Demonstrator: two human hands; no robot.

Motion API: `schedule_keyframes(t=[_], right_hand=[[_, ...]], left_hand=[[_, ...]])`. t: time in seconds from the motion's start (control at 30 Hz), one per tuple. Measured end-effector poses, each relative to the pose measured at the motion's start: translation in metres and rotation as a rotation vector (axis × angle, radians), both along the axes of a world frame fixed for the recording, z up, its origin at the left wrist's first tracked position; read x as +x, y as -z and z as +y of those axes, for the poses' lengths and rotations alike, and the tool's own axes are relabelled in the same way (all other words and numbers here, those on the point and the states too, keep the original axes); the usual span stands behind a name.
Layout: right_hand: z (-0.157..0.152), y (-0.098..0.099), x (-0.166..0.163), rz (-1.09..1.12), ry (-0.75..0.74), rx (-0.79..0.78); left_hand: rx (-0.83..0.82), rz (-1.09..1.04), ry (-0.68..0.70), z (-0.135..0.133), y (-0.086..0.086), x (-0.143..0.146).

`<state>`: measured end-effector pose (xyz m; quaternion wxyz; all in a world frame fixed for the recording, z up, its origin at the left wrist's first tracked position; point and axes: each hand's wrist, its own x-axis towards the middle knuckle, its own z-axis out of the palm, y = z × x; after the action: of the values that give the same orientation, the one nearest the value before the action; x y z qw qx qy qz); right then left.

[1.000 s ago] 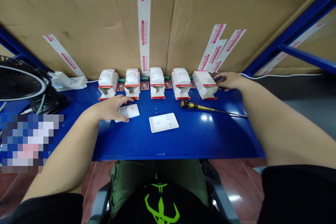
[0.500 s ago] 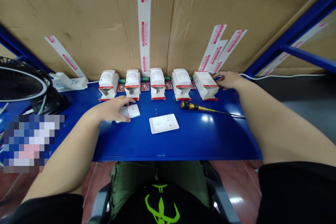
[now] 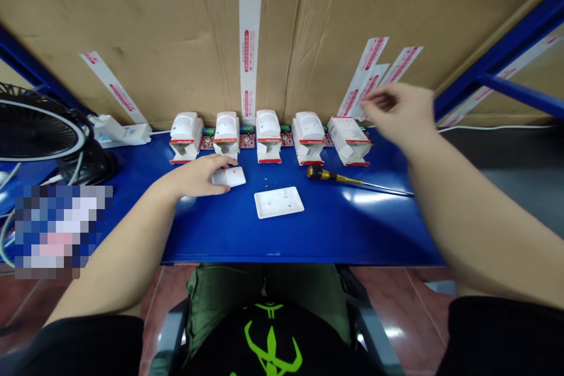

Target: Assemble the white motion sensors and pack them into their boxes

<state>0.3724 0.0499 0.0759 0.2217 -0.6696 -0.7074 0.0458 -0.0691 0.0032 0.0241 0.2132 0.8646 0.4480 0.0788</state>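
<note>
at the middle of the blue table (image 3: 343, 232), left of a shallow white tray (image 3: 277, 203), lies a small white case (image 3: 233, 176) with a little red mark. the left hand (image 3: 198, 176) is bent around this case, thumb along its near edge and fingers by its far edge; whether they pinch it or only rest there, i cannot tell.

above and to the right of the last white box (image 3: 350, 138), the right hand (image 3: 400, 110) hangs in the air before the cardboard wall (image 3: 308, 41). its fingers curl in toward the thumb, and the blur hides whether they are pressed together or hold something small.

five such boxes stand in a row against the wall, their red-edged flaps facing the person. four have a rounded white sensor (image 3: 268, 123) at the top, and red circuit boards (image 3: 248, 141) show in the gaps. a yellow and black screwdriver (image 3: 337, 177) lies near the right end of the row. a black fan (image 3: 33, 129) stands at the far left.
</note>
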Motion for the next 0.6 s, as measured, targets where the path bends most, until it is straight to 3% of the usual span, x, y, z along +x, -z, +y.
schedule_keyframes(t=[0.07,0.13,0.2,0.3,0.47,0.6], right_hand=[[-0.011,0.008,-0.035,0.073,-0.312,0.043],[-0.017,0.021,-0.067,0.002,-0.738,-0.075],[-0.018,0.035,-0.094,-0.042,-0.980,-0.164],[-0.013,0.048,-0.123,-0.092,-1.086,-0.240],[-0.003,0.048,-0.147,-0.217,-1.081,-0.360],[-0.004,0.047,-0.156,-0.280,-1.094,-0.365]], left_hand=[[0.022,-0.006,0.010,0.001,0.001,0.001],[0.036,-0.002,0.015,0.002,0.002,0.001],[0.045,0.007,0.020,0.003,0.003,0.001],[0.051,0.017,0.022,0.006,0.004,-0.002],[0.044,0.021,0.036,0.007,0.004,-0.005],[0.058,0.029,0.044,0.008,0.006,-0.005]])
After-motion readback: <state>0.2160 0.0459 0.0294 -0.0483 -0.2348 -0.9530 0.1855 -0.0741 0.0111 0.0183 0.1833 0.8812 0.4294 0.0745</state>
